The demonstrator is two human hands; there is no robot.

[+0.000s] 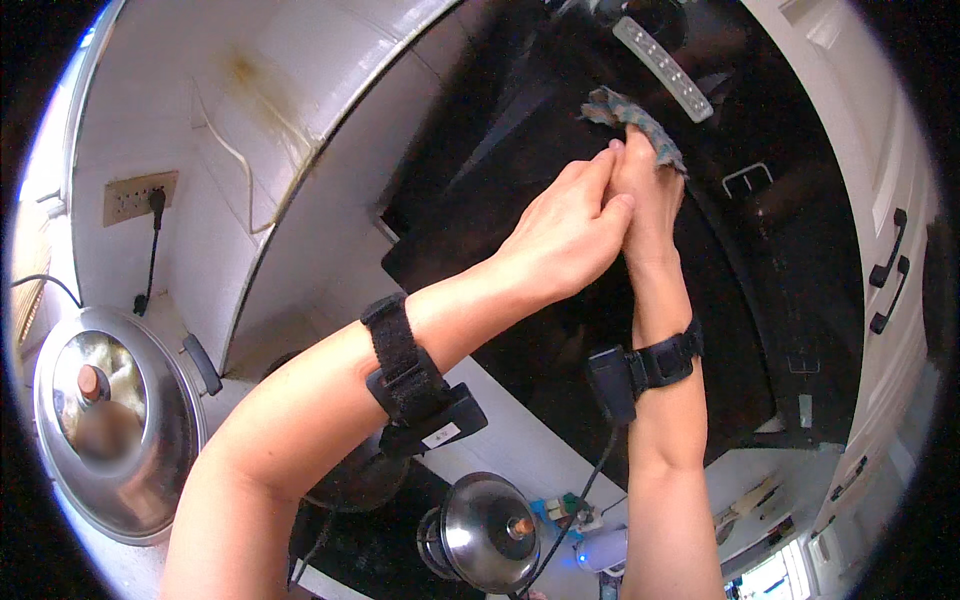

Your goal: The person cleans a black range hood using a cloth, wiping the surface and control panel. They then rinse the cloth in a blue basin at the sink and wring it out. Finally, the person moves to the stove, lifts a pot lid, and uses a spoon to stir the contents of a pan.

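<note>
My right hand (651, 176) presses a crumpled grey-green cloth (636, 120) against the glossy black panel of what looks like a range hood (540, 390). Its fingers are mostly hidden under the cloth. From the left, my left hand (574, 221) reaches across, its fingertips touching the thumb side of my right hand. The left thumb stands apart from the fingers and no object shows in that hand; its palm is hidden. Just beyond the cloth lies a pale light strip (663, 69) set in the hood. Both wrists wear black straps with small boxes.
White cabinet doors with black handles (890, 249) line the right side. A large lidded steel pot (169, 420) stands at lower left, below a wall socket (140, 198) with a plug. Another domed lid (491, 529) sits near the black cooktop (367, 551). A cable (574, 517) hangs from the right wrist box.
</note>
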